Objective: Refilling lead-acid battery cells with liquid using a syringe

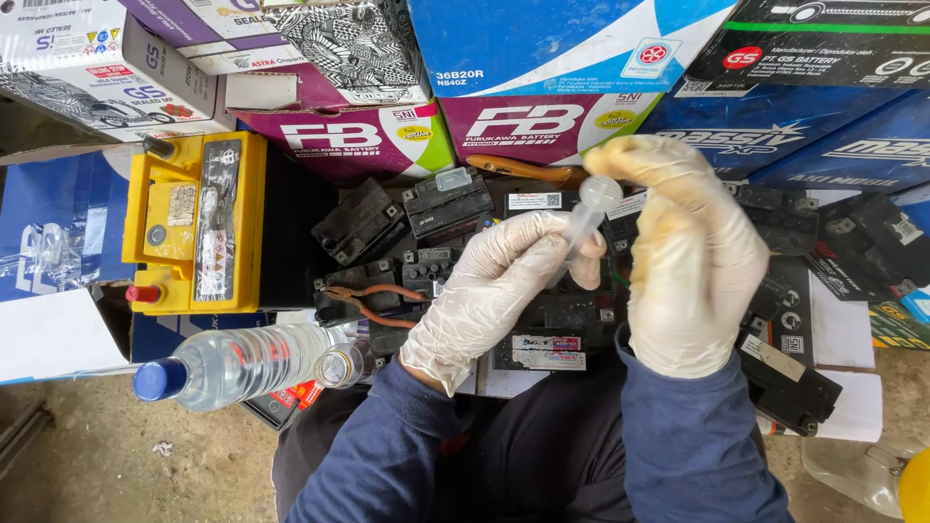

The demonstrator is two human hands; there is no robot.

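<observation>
1. Counting first: I see one clear plastic syringe (587,218), one yellow-topped battery (197,221), one clear plastic bottle with a blue cap (237,365), one small glass jar (338,366) touching that bottle, and one loose red wire (373,300). The small black batteries (446,203) lie heaped together; I cannot count them exactly, but there are well over six.
2. Both of my hands wear pale latex gloves, and both arms are in dark blue sleeves.
3. The things lie on flattened cardboard and white sheets over a dusty concrete floor (116,455). Stacked battery cartons (349,136) in purple, blue, white and black close off the far side.
4. My left hand (494,291) has its grip closed around the lower barrel of the syringe, fingers wrapped over it.
5. My right hand (693,257) curls over the top end of the syringe, its grip closed on the plunger end.
6. The syringe stands tilted between my two hands, held above the heap of black batteries, well apart from the bottle and the yellow-topped battery at my left.
</observation>
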